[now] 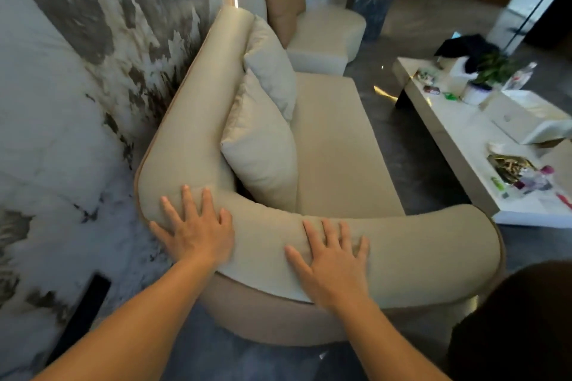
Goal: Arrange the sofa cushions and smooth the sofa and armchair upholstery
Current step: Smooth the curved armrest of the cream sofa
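Note:
A cream sofa (337, 145) stretches away from me along the marbled wall. Both of my hands lie flat on its padded near armrest (418, 244). My left hand (198, 226) presses the rounded corner where armrest meets backrest, fingers spread. My right hand (331, 260) rests palm down on the middle of the armrest, fingers apart. Two cream cushions lean against the backrest: a near one (263, 151) and a farther one (272, 68). A tan cushion (283, 6) stands on a second cream seat (328, 37) beyond.
A low white coffee table (464, 133) stands to the right, cluttered with a plant, a bottle, a white box, wrappers and dark cloth. Dark glossy floor runs between it and the sofa. The marbled wall (62, 86) is close on the left.

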Motion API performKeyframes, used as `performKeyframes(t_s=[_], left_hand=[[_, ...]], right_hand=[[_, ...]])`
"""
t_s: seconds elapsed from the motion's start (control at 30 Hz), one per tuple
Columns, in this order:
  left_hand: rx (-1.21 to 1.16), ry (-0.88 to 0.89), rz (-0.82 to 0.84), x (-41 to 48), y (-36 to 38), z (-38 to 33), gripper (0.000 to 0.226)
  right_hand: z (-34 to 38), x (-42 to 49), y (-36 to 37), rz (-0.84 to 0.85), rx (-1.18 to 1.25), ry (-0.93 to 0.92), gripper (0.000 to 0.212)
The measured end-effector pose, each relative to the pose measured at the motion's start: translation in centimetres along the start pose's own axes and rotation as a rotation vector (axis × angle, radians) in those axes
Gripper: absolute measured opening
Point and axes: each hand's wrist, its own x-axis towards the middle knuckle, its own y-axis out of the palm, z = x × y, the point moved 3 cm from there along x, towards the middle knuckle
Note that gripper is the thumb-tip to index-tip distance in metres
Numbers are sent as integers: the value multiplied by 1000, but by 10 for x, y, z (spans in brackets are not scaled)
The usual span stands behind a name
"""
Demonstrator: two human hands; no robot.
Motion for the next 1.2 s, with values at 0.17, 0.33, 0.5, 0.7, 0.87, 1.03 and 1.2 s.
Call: performKeyframes(t_s=[0.17,0.33,0.5,0.7,0.87,1.03,1.2], left_hand=[[1,6,-182,8,12,-3,74],[35,5,-208,25,4,-17,69],[22,11,-197,59,1,-22,73],[-14,32,-191,105,-4,-30,74],[-26,36,-171,151,-10,-36,73],[-24,36,-168,202,-12,-42,70],[-26,55,-170,243,-12,-48,64]], right_hand=[[3,10,8,-274,-43,-2,81],[9,27,3,-259,-72,-8,84],[21,55,0,-259,-30,-11,86],[35,100,-7,-246,-21,-5,85],[56,140,-14,-241,-18,59,84],[73,187,-16,-246,-40,113,91],[84,223,-22,-223,-27,120,92]])
